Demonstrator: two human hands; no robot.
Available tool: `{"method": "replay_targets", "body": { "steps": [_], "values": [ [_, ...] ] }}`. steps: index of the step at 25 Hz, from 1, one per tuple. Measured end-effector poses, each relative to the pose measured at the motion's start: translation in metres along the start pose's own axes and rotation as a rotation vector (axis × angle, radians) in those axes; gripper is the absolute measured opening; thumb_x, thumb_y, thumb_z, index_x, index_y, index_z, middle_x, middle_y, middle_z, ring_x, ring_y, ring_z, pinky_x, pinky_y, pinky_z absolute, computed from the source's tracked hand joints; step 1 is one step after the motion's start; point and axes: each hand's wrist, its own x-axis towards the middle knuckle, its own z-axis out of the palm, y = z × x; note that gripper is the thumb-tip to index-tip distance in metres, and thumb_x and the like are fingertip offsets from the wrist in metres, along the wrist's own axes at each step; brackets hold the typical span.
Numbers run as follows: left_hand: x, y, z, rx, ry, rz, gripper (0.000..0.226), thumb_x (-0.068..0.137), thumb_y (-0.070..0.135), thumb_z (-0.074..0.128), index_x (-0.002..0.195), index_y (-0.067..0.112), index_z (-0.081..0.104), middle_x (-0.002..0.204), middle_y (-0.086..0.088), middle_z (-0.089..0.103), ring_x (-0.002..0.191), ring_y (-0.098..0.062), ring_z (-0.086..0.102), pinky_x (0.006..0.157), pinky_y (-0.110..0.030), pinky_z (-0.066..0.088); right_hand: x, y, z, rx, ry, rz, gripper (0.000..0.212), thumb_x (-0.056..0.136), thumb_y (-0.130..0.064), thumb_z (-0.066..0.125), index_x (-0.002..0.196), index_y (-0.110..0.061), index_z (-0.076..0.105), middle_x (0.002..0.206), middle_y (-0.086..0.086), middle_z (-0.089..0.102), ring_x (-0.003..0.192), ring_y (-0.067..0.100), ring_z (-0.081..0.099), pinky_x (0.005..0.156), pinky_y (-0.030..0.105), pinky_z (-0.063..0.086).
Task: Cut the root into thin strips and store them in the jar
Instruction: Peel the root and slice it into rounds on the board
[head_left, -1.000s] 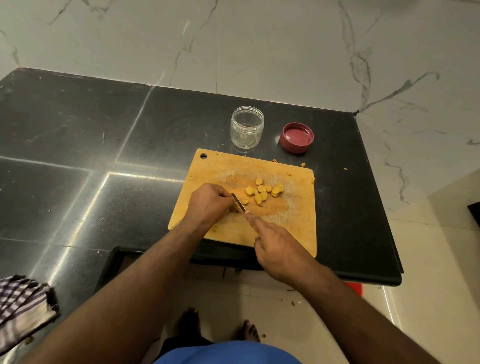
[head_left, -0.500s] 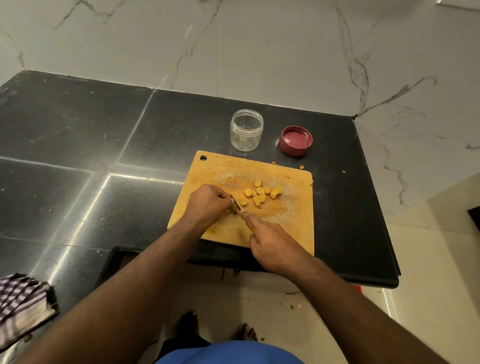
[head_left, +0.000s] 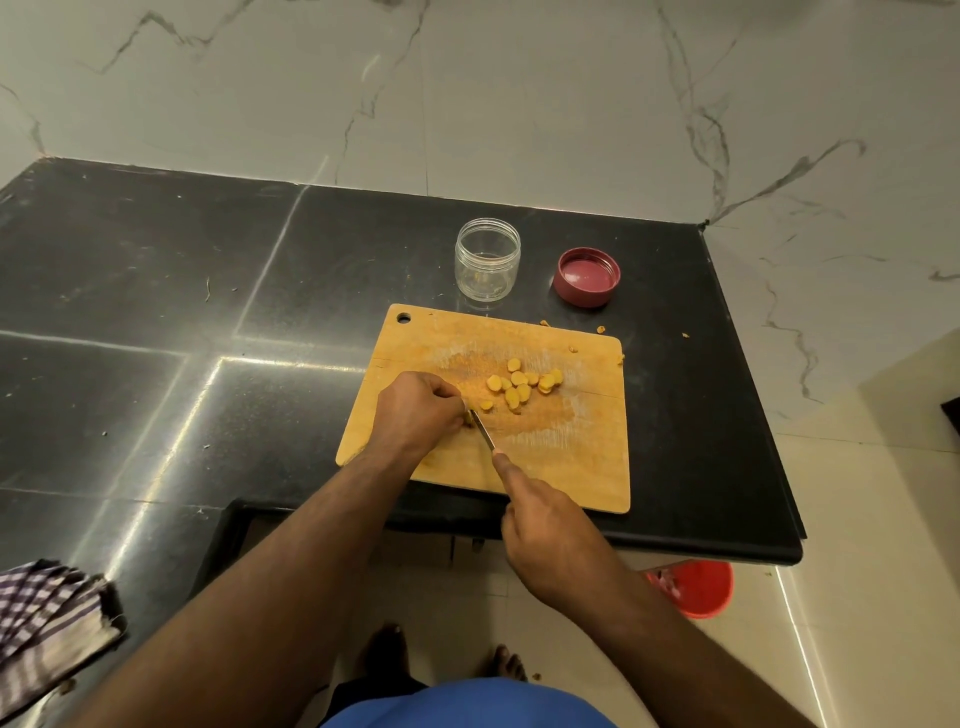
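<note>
The right hand (head_left: 550, 540) grips the knife (head_left: 483, 431) (forefinger along its back, for control). The left hand (head_left: 415, 410) pinches the root (head_left: 470, 417) on the cutting board (head_left: 571, 467), beside the cut pieces (head_left: 519, 387). The jar (head_left: 487, 259) stands open past the far edge, ready for filling.

black counter (head_left: 156, 291) | on it: cutting board (head_left: 582, 467), jar (head_left: 487, 260), lid (head_left: 587, 277) (upturned), checked cloth (head_left: 47, 623)
</note>
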Motion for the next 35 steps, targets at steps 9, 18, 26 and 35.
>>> {"method": "replay_targets", "body": {
  "steps": [9, 18, 26, 35],
  "values": [
    [0.004, -0.004, -0.008, -0.063, -0.106, -0.043, 0.022, 0.086, 0.009, 0.071, 0.096, 0.028, 0.073, 0.09, 0.001, 0.073, 0.083, -0.016, 0.073, 0.081, -0.042, 0.062, 0.004, 0.01, -0.02, 0.222, 0.122, 0.048, 0.057, 0.102, -0.02, 0.041, 0.154, -0.036, 0.027, 0.118, -0.005, 0.058, 0.07, 0.003, 0.051, 0.056, 0.011, 0.036],
    [0.01, -0.011, -0.015, 0.151, -0.185, 0.061, 0.029, 0.09, 0.015, 0.069, 0.117, 0.025, 0.072, 0.103, -0.001, 0.07, 0.09, -0.014, 0.062, 0.063, -0.024, 0.045, 0.002, 0.011, -0.01, 0.177, 0.07, 0.018, 0.057, 0.102, -0.022, 0.041, 0.155, -0.033, 0.024, 0.13, -0.004, 0.054, 0.079, -0.004, 0.046, 0.062, 0.007, 0.031],
    [0.002, -0.009, -0.009, 0.213, -0.14, 0.199, 0.037, 0.094, 0.021, 0.068, 0.13, 0.028, 0.065, 0.105, 0.004, 0.067, 0.091, -0.01, 0.057, 0.062, -0.016, 0.039, 0.006, 0.011, -0.01, 0.217, 0.056, 0.029, 0.056, 0.102, -0.02, 0.041, 0.154, -0.035, 0.028, 0.125, -0.005, 0.057, 0.071, -0.003, 0.048, 0.057, 0.009, 0.036],
    [0.004, -0.005, -0.015, 0.232, -0.068, 0.183, 0.01, 0.091, 0.032, 0.072, 0.091, 0.025, 0.065, 0.09, 0.007, 0.065, 0.082, -0.008, 0.057, 0.059, -0.022, 0.039, 0.0, 0.021, -0.016, 0.316, 0.163, 0.106, 0.056, 0.101, -0.014, 0.045, 0.153, -0.031, 0.034, 0.137, -0.004, 0.054, 0.067, -0.007, 0.056, 0.054, 0.013, 0.041]
  ]
}}
